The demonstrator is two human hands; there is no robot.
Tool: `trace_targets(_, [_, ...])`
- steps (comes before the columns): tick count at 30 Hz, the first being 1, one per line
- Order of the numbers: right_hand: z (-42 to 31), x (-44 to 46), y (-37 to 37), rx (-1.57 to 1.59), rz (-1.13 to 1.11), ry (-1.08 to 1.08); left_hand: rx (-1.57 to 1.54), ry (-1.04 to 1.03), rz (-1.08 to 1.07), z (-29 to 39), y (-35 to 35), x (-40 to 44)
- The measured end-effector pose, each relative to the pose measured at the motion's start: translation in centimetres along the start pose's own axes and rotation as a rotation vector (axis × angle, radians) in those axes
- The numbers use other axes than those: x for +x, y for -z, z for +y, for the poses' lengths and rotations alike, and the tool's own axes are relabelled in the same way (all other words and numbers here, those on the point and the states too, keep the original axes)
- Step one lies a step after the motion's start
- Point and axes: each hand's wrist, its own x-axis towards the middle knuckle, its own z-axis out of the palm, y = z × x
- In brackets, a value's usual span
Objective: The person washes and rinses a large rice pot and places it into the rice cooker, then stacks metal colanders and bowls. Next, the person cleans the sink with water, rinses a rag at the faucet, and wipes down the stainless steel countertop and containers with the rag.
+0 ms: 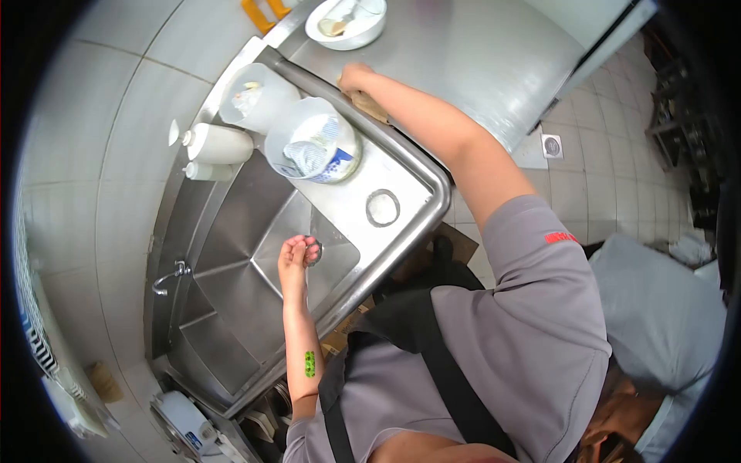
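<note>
My right hand (356, 77) is closed on a tan cloth (369, 106) at the edge of the steel counter, beside the raised sink rim. Part of the cloth is hidden behind my hand and forearm. Over the sink basin (224, 289), my left hand (296, 258) has its fingers curled. A small dark, roundish thing (315, 251) shows at those fingertips; I cannot tell whether they grip it. On the drainboard stands a clear plastic tub (340, 158) with a blue label and cloth-like contents. A second translucent tub (270, 92) is behind it.
A white bowl (370, 31) with utensils stands on the steel counter (463, 69). White bottles (220, 144) sit by the wall, left of the tubs. A dark-rimmed ring (383, 208) lies on the drainboard. The faucet (174, 274) is at the sink's far left.
</note>
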Motion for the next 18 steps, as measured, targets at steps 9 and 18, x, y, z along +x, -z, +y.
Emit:
trace_targets(9, [-6.5, 11.3, -1.0, 0.009, 0.319, 0.1, -0.083, 0.049, 0.252, -0.8, 3.8, -1.3])
trace_targets(18, [-8.8, 8.5, 6.6, -0.113, 0.235, 0.268, -0.097, 0.055, 0.261, -1.0, 4.9, -1.3])
